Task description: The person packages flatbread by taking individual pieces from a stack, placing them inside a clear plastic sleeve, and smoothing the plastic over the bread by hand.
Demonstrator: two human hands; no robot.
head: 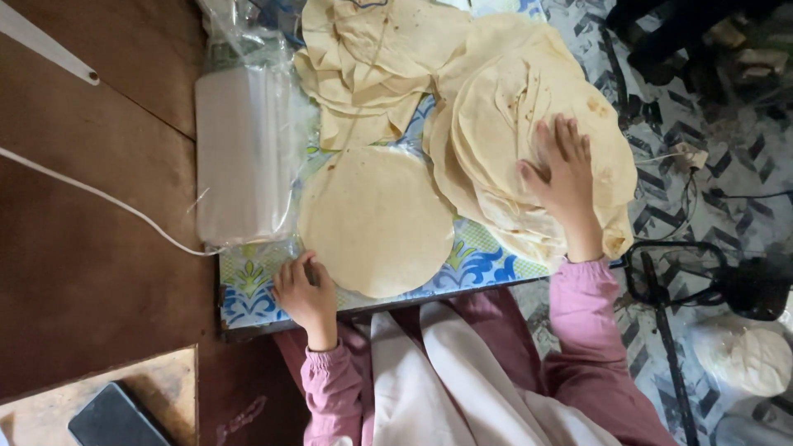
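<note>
A single round flatbread (376, 219) lies flat on a small table with a blue and green patterned cover (475, 263). My left hand (306, 293) rests at its near left edge, fingertips pinching the rim. My right hand (564, 175) lies flat, fingers spread, on top of a tall stack of flatbreads (504, 116) at the right of the table. Another loose pile of folded flatbreads (372, 58) sits at the far side. I wear pink sleeves and a white apron.
A white packet wrapped in clear plastic (239, 157) lies at the table's left. A white cord (99, 194) crosses the brown wooden surface (83, 272). A dark phone (116, 421) lies lower left. A dough lump in a bag (743, 359) and a black stand (669, 281) are on the patterned floor.
</note>
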